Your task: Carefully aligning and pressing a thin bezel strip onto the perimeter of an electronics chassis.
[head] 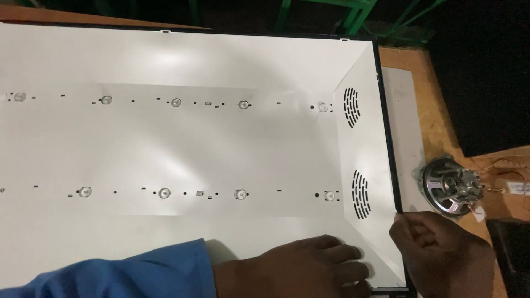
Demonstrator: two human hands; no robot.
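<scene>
Item: backlight tray point(182, 60), white, shallow, with sloped walls and a black rim point(389, 143). It fills the view from 9 o'clock to 3 o'clock and rests on a wooden bench point(428, 94).

Contents: a white reflector sheet point(165, 149) lying flat in the tray floor. Two rows of small round lenses point(176, 102) show through its holes, the upper row toward 12 o'clock, the lower row across the middle. The right wall carries two oval groups of vent slots point(351, 107).

Left hand point(309, 265), at 6 o'clock, blue sleeve point(121, 276): palm down, fingers spread flat on the lower sloped wall, pressing, holding nothing.

Right hand point(436, 248), at 5 o'clock: curled at the tray's lower right corner, thumb and forefinger pinched together at the rim's edge. What lies between them is too thin to tell, perhaps the sheet's edge or a film.

Nearby: a round speaker point(450, 187) at 3 o'clock, off the tray, with thin wires point(499, 165) running right.

Progress, judged: the sheet looks seated and every visible lens is exposed, with no panel or cover over them. The work in hand seems confined to the lower right corner; the rest of the tray looks undisturbed.
</scene>
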